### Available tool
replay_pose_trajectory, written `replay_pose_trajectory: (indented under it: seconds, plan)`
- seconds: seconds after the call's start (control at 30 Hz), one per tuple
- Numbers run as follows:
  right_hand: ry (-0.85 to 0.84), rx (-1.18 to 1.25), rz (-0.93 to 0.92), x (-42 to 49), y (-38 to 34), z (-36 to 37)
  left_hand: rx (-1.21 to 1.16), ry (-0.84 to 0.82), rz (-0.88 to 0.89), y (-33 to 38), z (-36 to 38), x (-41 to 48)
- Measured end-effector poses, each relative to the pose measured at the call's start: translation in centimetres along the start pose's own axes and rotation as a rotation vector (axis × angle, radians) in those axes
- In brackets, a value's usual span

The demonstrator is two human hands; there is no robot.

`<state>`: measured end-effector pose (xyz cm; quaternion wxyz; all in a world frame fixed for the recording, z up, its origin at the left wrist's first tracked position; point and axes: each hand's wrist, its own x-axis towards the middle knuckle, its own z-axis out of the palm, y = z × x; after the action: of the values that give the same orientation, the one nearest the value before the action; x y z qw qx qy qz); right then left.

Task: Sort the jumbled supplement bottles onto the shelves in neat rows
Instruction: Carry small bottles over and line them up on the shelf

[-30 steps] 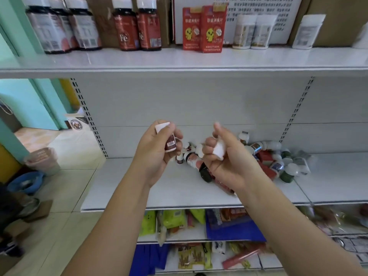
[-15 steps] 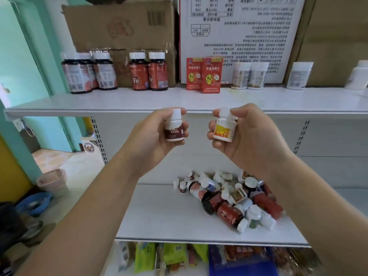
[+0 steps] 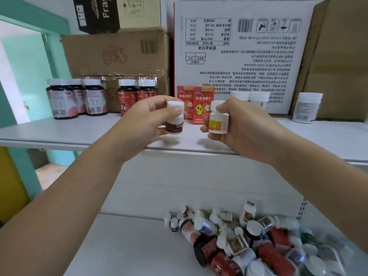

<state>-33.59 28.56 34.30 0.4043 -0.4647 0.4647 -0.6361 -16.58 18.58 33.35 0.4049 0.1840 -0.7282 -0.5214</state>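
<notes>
Left hand (image 3: 147, 118): the thumb and fingers are curled round a small white plastic bottle with a dark brown label (image 3: 175, 119), held upright, with the thumb tip on its cap.
Right hand (image 3: 245, 124): the fingers are wrapped round a small white plastic bottle with a yellow-orange label (image 3: 218, 119), also upright.
Gap between bottles: they stand apart, side by side, above the front strip of the white metal upper shelf (image 3: 59, 132); I cannot tell whether their bottoms touch it.
Room in front: the strip near the front edge is bare on both sides of the hands.
Behind the hands: two red paper cartons (image 3: 201, 104) are just behind the bottles.
Left row: two red-brown bottles with white caps (image 3: 137, 94), then three dark bottles with white caps (image 3: 75, 98), near the left edge.
Right side: one white plastic bottle (image 3: 307, 107) stands alone, with open shelf around it.
Lower shelf (image 3: 129, 246): the heap of jumbled bottles (image 3: 249, 242) lies to the right; the left half is bare.
</notes>
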Motion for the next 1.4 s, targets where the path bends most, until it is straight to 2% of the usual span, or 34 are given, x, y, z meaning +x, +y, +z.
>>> replay_pose_trajectory:
  seconds: [0.1, 0.27, 0.67, 0.9, 1.2, 1.4]
  plan:
    - [-0.026, -0.05, -0.007, 0.9, -0.4, -0.8, 0.067, -0.024, 0.002, -0.1, 0.2, 1.0]
    - [0.033, -0.062, -0.002, 1.2, -1.1, -1.8, 0.1, -0.108, -0.03, 0.9, 1.1, 3.1]
    - [0.511, -0.05, -0.104, -6.7, -4.6, -10.1, -0.093, -0.291, -0.001, 3.7, 12.8, 5.9]
    - [0.682, -0.037, -0.235, -17.5, -6.8, -19.4, -0.156, -0.414, 0.038, 5.4, 26.1, 3.5]
    - [0.862, -0.096, -0.215, -35.3, -12.1, -35.2, -0.267, -0.582, 0.048, 9.2, 50.8, -0.2]
    - [0.967, -0.077, -0.221, -43.1, -14.8, -46.3, -0.295, -0.661, 0.02, 10.9, 65.3, -1.0]
